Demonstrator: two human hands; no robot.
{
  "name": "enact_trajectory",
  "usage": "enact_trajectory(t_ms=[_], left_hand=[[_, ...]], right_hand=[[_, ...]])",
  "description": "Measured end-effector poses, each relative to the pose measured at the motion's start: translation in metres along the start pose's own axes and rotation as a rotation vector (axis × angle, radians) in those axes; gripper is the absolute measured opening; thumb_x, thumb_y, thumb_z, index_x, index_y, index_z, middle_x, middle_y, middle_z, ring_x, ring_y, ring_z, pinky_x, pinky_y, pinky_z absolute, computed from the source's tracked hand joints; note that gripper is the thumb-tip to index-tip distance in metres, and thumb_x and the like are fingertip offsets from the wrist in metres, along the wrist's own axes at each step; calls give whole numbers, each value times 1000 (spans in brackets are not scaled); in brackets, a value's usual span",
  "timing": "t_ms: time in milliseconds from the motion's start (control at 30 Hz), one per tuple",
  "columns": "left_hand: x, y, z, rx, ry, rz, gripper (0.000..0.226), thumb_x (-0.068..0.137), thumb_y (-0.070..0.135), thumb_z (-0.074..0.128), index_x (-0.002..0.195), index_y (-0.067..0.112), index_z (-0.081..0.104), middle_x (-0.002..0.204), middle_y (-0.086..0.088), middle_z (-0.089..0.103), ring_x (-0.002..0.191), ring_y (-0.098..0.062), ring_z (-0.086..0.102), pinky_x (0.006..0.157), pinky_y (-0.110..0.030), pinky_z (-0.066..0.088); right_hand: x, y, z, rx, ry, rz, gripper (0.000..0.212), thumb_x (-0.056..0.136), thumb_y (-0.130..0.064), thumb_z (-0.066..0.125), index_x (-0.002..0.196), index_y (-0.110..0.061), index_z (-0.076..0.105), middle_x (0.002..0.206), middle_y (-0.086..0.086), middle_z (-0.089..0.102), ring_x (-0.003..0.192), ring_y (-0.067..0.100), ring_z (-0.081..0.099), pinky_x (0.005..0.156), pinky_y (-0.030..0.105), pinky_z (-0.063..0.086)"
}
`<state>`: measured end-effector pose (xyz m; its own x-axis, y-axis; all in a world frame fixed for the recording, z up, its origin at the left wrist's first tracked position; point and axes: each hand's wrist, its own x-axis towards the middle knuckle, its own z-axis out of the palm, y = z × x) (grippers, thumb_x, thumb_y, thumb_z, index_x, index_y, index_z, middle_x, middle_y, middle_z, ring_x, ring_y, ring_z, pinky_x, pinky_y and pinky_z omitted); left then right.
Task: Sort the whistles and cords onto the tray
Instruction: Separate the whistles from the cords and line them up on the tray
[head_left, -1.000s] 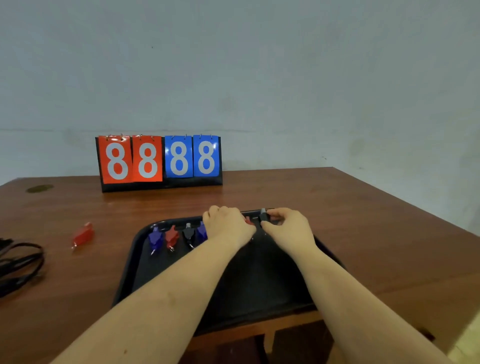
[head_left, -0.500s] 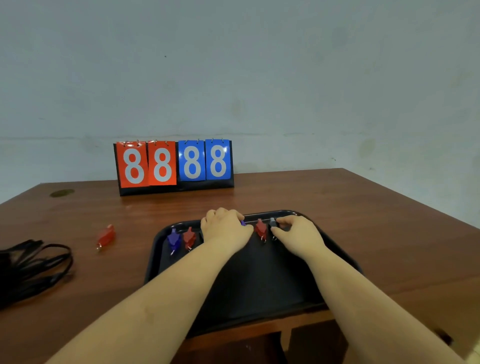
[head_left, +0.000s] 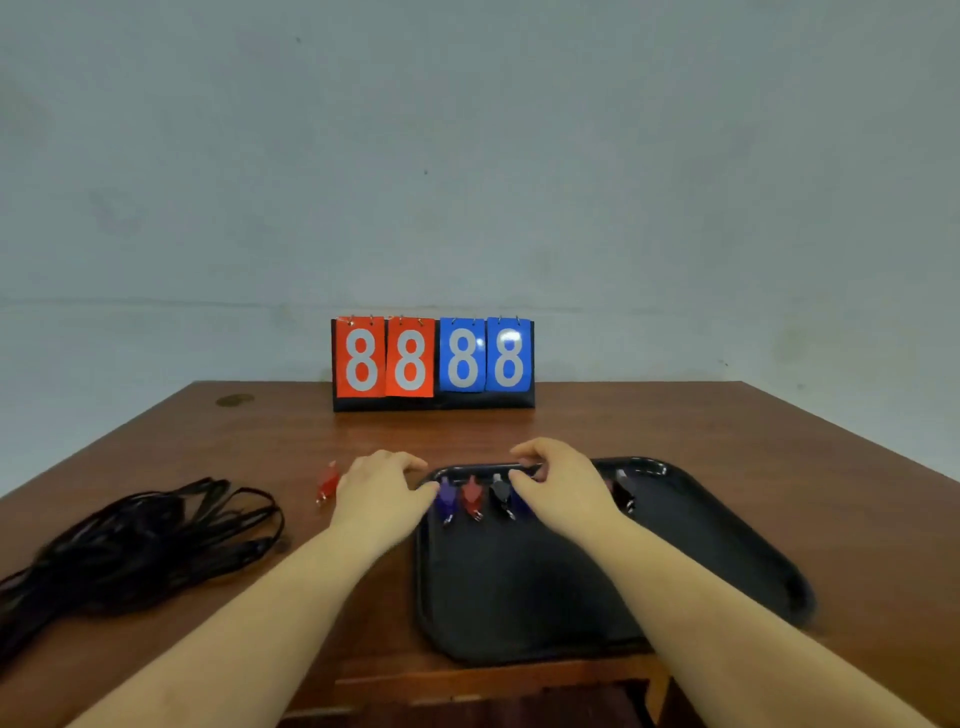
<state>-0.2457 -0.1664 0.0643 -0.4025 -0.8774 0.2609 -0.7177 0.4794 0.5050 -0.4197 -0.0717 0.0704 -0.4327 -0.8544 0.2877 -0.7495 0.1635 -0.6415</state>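
Left hand: forearm reaching in from the near left, palm down over the bench just left of the tray; fingers loosely curled, holding nothing visible. Right hand: forearm from the near right, palm down over the tray's far edge; fingers bent forward, but whether they hold anything cannot be told.

Whistles on the tray, far row, counted left to right: one purple whistle, one dark red whistle, one grey whistle, one blue partly hidden under the right hand, one dark whistle right of that hand. One red whistle lies on the bench, left of the left hand.

Cords: one tangled black bundle, on the bench at near left, well apart from the tray.

Scoreboard: one, far centre, reading 8888.
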Motion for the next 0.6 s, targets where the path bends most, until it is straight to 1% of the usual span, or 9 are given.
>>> enact_trajectory(t_ms=[67, 167, 200, 267, 333, 400, 500, 600], left_hand=[[-2, -22, -10, 22, 27, -27, 35, 86, 44, 58, 118, 30, 60, 130, 3, 55, 123, -19, 45, 104, -38, 37], [1, -54, -24, 38, 88, -80, 35, 86, 44, 58, 118, 30, 60, 128, 3, 57, 119, -19, 48, 103, -39, 40], [3, -64, -28, 40, 103, -96, 36, 87, 44, 58, 119, 30, 60, 128, 2, 57, 119, -20, 48, 102, -38, 40], [7, -82, -33, 58, 113, -109, 37, 88, 42, 56, 123, 30, 58, 129, 2, 56, 120, -21, 48, 102, -37, 39], [12, -96, -33, 65, 100, -116, 38, 89, 41, 55, 126, 29, 56, 131, 2, 55, 122, -22, 47, 102, -36, 37], [18, -106, -29, 46, 70, -128, 42, 90, 42, 54, 129, 27, 54, 134, 1, 53, 123, -22, 46, 104, -37, 36], [26, -119, -22, -10, 3, -182, 51, 89, 46, 52, 135, 24, 48, 139, -2, 49, 127, -24, 43, 108, -40, 34], [32, -126, -19, 22, -66, -197, 57, 90, 50, 48, 140, 25, 41, 144, -4, 43, 132, -27, 38, 110, -41, 29]], right_hand=[[3, -23, 24, 43, -42, -34, 31, 88, -26, 61, 119, -27, 58, 110, -11, 59, 84, -1, 51, 80, 18, 41], [9, -52, 60, 118, -87, -60, 27, 87, -28, 61, 115, -28, 60, 103, -13, 59, 77, -2, 50, 78, 18, 43], [11, -60, 71, 138, -97, -65, 27, 87, -29, 61, 114, -28, 60, 103, -12, 59, 79, -1, 51, 77, 17, 43], [15, -76, 90, 158, -129, -64, 28, 87, -30, 61, 115, -27, 60, 105, -11, 60, 91, 1, 54, 76, 16, 43], [21, -88, 107, 150, -176, -60, 32, 88, -30, 61, 119, -25, 58, 113, -8, 61, 102, 6, 56, 82, 19, 45], [26, -96, 119, 105, -230, -51, 36, 88, -28, 61, 124, -24, 56, 122, -5, 59, 109, 10, 55, 87, 21, 43], [37, -103, 133, 36, -281, -39, 40, 89, -27, 61, 128, -21, 53, 131, -1, 55, 117, 14, 53, 93, 24, 41], [50, -105, 145, -5, -291, -11, 46, 88, -29, 62, 131, -19, 51, 132, 2, 55, 117, 17, 54, 92, 25, 41]])
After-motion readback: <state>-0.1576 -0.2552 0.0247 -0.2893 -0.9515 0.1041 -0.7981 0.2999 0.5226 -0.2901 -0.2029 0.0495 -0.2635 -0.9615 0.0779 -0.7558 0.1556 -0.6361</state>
